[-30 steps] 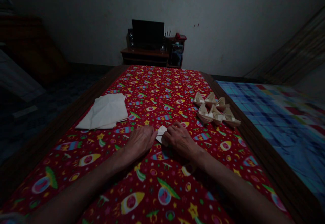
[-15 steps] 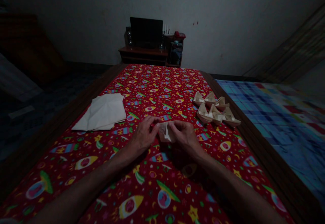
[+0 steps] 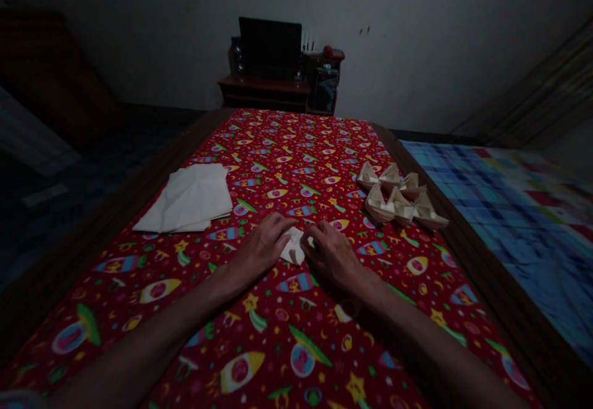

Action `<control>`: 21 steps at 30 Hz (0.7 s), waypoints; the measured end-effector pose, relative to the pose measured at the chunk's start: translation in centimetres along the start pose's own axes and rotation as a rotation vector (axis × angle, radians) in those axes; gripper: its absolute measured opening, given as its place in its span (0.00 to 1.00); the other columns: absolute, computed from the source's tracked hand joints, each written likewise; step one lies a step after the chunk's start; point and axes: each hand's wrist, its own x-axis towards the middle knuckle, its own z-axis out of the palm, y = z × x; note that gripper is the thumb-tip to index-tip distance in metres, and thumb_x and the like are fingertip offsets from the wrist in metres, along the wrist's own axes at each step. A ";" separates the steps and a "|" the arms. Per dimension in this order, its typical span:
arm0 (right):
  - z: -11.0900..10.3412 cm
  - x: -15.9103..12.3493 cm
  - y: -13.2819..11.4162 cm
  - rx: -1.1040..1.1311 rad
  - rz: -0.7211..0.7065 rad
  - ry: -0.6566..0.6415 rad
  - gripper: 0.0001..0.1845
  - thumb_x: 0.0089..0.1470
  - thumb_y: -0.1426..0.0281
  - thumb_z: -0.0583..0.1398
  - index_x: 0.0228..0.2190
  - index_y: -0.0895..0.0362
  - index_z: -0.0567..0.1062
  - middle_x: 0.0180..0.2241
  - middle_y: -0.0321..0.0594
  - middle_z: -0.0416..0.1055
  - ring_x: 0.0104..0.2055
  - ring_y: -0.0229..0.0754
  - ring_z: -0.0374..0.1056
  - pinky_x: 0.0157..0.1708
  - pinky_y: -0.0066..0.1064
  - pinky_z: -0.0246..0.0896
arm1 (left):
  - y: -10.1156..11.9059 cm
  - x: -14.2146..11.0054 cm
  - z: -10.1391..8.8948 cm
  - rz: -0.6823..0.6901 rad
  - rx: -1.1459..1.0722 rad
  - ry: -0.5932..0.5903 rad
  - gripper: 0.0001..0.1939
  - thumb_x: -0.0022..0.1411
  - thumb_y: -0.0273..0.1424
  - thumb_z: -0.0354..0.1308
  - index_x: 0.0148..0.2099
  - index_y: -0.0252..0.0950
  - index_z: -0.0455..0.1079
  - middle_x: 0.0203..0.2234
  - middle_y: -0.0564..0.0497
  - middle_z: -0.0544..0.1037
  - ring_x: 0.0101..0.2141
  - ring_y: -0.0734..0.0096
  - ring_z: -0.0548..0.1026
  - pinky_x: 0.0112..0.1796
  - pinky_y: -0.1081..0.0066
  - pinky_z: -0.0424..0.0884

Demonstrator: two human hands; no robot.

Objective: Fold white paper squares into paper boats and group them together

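The left hand [image 3: 263, 241] has its fingers bent at the left edge of a small folded paper [image 3: 293, 251] at frame centre, and the right hand [image 3: 337, 256] is curled at its right edge – whether either pinches it cannot be told. Beneath lies a red patterned cloth [image 3: 278, 177] – bearing stacked sheets [image 3: 192, 198] left of centre and folded shapes [image 3: 399, 209] in two rows right of centre.

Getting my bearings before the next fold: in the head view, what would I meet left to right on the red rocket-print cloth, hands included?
Stack of white paper sheets → left hand → small folded white paper → right hand → cluster of cream folded-paper pieces.
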 end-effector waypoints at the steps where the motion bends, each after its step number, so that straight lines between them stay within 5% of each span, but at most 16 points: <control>1: 0.1 -0.1 0.2 -0.008 -0.065 -0.015 0.06 0.57 0.69 0.54 0.34 0.57 0.71 0.34 0.43 0.66 0.34 0.40 0.60 0.30 0.28 0.53 | 0.1 -0.1 -0.1 0.039 0.023 0.019 0.13 0.62 0.26 0.50 0.50 0.36 0.66 0.41 0.46 0.69 0.44 0.65 0.68 0.46 0.64 0.67; 4: 0.5 -0.2 0.7 0.030 -0.212 -0.064 0.07 0.59 0.73 0.53 0.32 0.57 0.71 0.35 0.43 0.67 0.37 0.40 0.61 0.34 0.28 0.55 | 0.4 -0.5 -0.6 0.104 0.006 -0.037 0.09 0.62 0.25 0.50 0.45 0.36 0.67 0.40 0.47 0.68 0.45 0.66 0.67 0.46 0.66 0.66; 9: 0.0 -0.4 1.2 0.237 -0.198 -0.105 0.06 0.58 0.75 0.54 0.34 0.57 0.71 0.38 0.42 0.68 0.38 0.38 0.62 0.37 0.28 0.58 | 0.6 -1.1 -1.2 0.111 -0.059 -0.231 0.05 0.61 0.25 0.52 0.39 0.37 0.68 0.39 0.49 0.69 0.42 0.67 0.67 0.44 0.67 0.66; 21: -0.4 -0.3 1.3 0.286 -0.231 -0.133 0.13 0.55 0.77 0.54 0.39 0.54 0.75 0.38 0.42 0.69 0.38 0.40 0.63 0.37 0.30 0.58 | 0.0 -0.2 -1.7 -0.002 -0.333 -0.210 0.05 0.58 0.23 0.53 0.32 0.35 0.70 0.31 0.51 0.75 0.35 0.71 0.72 0.40 0.70 0.67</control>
